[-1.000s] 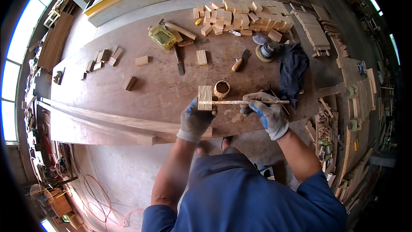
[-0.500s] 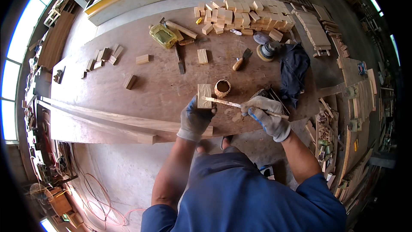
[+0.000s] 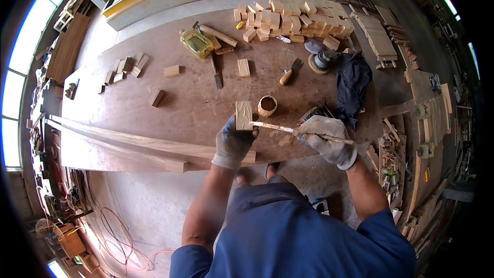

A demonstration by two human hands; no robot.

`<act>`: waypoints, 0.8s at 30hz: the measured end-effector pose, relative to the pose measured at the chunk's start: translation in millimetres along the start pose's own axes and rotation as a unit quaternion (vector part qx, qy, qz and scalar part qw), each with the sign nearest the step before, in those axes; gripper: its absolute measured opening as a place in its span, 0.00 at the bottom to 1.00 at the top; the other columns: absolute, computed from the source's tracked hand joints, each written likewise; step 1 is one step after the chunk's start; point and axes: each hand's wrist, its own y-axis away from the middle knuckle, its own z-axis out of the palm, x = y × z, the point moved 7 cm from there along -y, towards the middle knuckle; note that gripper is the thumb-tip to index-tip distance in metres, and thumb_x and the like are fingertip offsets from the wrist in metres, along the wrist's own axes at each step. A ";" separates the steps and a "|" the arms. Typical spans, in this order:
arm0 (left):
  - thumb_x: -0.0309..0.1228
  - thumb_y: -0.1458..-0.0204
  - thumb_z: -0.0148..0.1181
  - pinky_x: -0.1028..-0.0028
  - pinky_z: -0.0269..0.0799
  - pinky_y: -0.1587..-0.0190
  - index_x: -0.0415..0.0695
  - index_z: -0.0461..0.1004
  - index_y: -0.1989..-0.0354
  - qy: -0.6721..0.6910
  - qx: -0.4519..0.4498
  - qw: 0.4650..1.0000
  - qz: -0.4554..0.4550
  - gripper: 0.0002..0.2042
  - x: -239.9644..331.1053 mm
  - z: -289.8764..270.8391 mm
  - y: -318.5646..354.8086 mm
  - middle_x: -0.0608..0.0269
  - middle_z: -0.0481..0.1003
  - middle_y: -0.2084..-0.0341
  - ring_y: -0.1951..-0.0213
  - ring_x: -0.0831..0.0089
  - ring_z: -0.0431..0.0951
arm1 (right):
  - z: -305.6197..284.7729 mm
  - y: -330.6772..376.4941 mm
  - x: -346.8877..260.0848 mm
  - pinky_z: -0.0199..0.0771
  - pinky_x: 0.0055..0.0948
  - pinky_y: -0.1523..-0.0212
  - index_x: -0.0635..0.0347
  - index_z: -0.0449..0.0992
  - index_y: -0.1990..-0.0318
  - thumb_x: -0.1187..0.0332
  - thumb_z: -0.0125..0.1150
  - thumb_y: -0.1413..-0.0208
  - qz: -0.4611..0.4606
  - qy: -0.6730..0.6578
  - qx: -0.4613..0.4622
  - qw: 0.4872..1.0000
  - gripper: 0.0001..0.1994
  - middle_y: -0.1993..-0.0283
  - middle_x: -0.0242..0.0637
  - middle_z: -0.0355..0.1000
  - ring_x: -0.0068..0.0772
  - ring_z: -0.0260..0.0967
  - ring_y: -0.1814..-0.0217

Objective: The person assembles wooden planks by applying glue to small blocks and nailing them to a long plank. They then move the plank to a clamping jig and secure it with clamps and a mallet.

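My left hand (image 3: 230, 144), in a grey work glove with blue patches, grips a small wooden block (image 3: 244, 115) whose upper face carries wet-looking streaks. In my gloved right hand (image 3: 329, 140) is a thin, pale-smeared wooden stick (image 3: 274, 126), pointing left. Its tip is at the block's right edge; whether the two touch I cannot tell. Just beyond the block stands a round, crusted pot (image 3: 267, 114) with a dark inside. Another wooden block (image 3: 243, 67) lies farther off on the workbench (image 3: 190, 98).
Long wooden strips (image 3: 154, 144) lie along the near left edge. Several small blocks (image 3: 172, 70) are scattered at left. Farther back are a yellowish bottle (image 3: 196, 44), a hammer (image 3: 218, 36), a chisel (image 3: 217, 77) and stacked blocks (image 3: 303, 18). A scraper (image 3: 291, 71), sander (image 3: 320, 62) and dark cloth (image 3: 354, 85) sit at right.
My right hand has moved to the right with the stick, drawing its tip from the block's face to its right edge. My left hand and the block have barely moved.
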 end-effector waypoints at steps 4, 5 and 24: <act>0.40 0.29 0.55 0.57 0.79 0.48 0.39 0.74 0.35 -0.069 0.001 0.998 -0.010 0.21 -18.3 -11.3 -6.3 0.46 0.80 0.44 0.51 0.55 0.81 | 3.8 -0.2 12.1 0.82 0.31 0.55 0.66 0.85 0.54 0.72 0.63 0.33 0.059 -0.096 0.052 0.992 0.08 0.60 0.40 0.83 0.30 0.81 0.58; 0.40 0.29 0.56 0.58 0.79 0.48 0.40 0.74 0.35 -0.075 -0.004 0.997 -0.008 0.21 -14.3 -8.3 -4.4 0.46 0.80 0.44 0.52 0.55 0.81 | 3.1 -2.0 14.3 0.82 0.30 0.55 0.67 0.84 0.53 0.72 0.63 0.32 0.072 -0.097 0.056 0.991 0.08 0.60 0.40 0.83 0.29 0.81 0.58; 0.45 0.34 0.63 0.57 0.78 0.47 0.36 0.69 0.31 0.348 -0.036 0.927 -0.136 0.30 -8.9 -18.4 25.4 0.45 0.78 0.44 0.51 0.55 0.80 | -9.7 -25.7 85.9 0.78 0.24 0.63 0.64 0.86 0.57 0.68 0.66 0.33 0.153 0.006 0.137 0.979 0.08 0.66 0.31 0.83 0.17 0.76 0.65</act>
